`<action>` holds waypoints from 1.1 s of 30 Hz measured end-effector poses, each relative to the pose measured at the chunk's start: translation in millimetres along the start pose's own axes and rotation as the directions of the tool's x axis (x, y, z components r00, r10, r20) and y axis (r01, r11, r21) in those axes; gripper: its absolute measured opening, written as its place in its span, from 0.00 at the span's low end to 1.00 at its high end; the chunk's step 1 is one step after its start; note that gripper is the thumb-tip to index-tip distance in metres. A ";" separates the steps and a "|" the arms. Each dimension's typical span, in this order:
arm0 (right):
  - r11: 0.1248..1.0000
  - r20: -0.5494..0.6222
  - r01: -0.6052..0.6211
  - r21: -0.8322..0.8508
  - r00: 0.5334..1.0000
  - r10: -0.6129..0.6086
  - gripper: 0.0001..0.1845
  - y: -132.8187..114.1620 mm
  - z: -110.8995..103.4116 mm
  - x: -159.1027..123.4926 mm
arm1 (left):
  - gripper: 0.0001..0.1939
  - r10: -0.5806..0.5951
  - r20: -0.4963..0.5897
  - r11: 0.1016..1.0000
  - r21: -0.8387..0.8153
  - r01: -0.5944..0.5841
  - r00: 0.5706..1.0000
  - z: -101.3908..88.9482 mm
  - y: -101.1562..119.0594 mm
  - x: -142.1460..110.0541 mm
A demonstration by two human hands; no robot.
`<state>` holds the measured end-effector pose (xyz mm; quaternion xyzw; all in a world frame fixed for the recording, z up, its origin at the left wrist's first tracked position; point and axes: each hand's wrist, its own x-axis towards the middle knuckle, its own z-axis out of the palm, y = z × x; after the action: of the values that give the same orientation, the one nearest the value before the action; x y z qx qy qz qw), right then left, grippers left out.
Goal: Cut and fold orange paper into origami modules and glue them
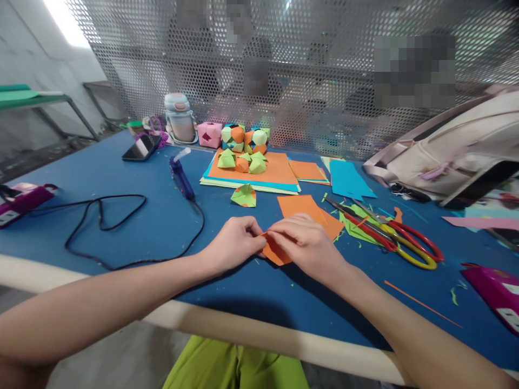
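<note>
A small piece of orange paper (278, 255) is pinched between both my hands, just above the blue table near its front edge. My left hand (239, 239) is closed on the paper's left corner, thumb and fingertips together. From the right, my right hand (306, 240) grips its upper edge, the fingers bent over it and hiding part of the sheet. Just beyond my hands lies a flat orange sheet (302, 208). A folded green and orange paper piece (244, 195) rests a little farther off.
Scissors (405, 237) with red and yellow handles lie among green scraps at right. A blue glue gun (182, 178) trails its cord across the left. Stacked coloured paper (279, 167) bears folded pieces. Behind stand paper balls (256, 139) and a bottle (180, 121); a bag (458, 146) sits right.
</note>
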<state>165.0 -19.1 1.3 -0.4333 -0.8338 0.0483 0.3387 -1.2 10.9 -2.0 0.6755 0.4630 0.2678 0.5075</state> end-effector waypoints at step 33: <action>0.980 -0.182 -0.182 0.085 0.964 0.195 0.02 -7.0 7.7 -3.0 | 0.10 -0.178 0.152 0.831 -0.506 0.231 0.972 3.8 8.7 1.1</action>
<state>156.7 -24.1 -3.6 -0.5015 -0.7507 0.0673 0.4248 5.4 9.7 4.8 0.4718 0.4172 0.2936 0.7191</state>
